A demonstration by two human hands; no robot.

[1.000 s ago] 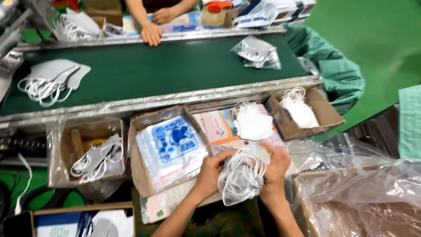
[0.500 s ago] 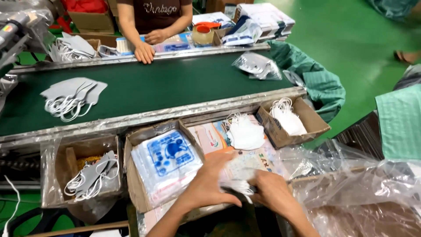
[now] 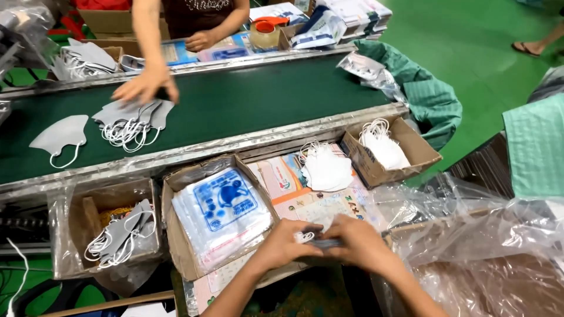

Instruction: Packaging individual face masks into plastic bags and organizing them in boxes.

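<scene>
Cardboard boxes [image 3: 217, 217] close ahead

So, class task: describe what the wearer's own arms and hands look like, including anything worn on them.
Both arms are bare from the bottom edge of the picture to the fingers: no sleeves show. The left hand and right hand have no gloves. No watch, bracelet or ring is visible on the parts in view.

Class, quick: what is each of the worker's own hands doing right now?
Left hand: closed on a flat pack of white masks, a loop showing at the fingers.
Right hand: closed on the same pack from the other side.
</scene>
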